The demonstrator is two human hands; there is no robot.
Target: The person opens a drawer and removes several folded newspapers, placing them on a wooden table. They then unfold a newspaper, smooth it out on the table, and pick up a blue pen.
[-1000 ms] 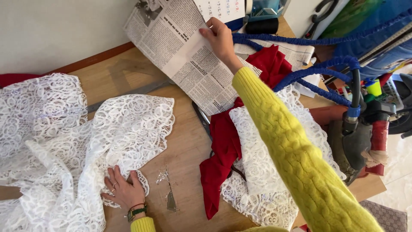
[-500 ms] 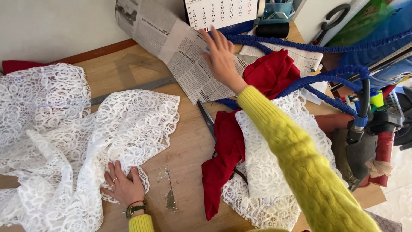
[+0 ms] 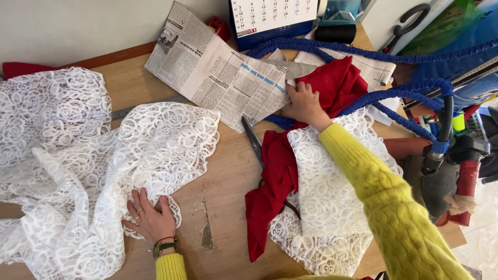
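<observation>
My left hand [image 3: 148, 218] lies flat, fingers spread, on the edge of a large white lace fabric [image 3: 83, 171] that covers the left of the wooden table [image 3: 228, 171]. My right hand [image 3: 303, 103], in a yellow knitted sleeve, rests on the lower right corner of a newspaper sheet [image 3: 218, 78] where it meets a red cloth [image 3: 332, 88]. The fingers curl at the paper's edge. A second piece of white lace [image 3: 321, 192] lies over the red cloth under my right arm. Scissors [image 3: 254, 142] lie partly beneath the red cloth.
A blue coiled hose [image 3: 373, 54] runs across the back right to a machine [image 3: 446, 176] at the table's right edge. A desk calendar [image 3: 272, 21] stands at the back by the wall. A metal ruler [image 3: 129, 110] peeks from under the lace.
My right hand has brought the newspaper down from the air and laid it flat on the table, then slid to its lower right corner. My left hand has stayed on the lace.
</observation>
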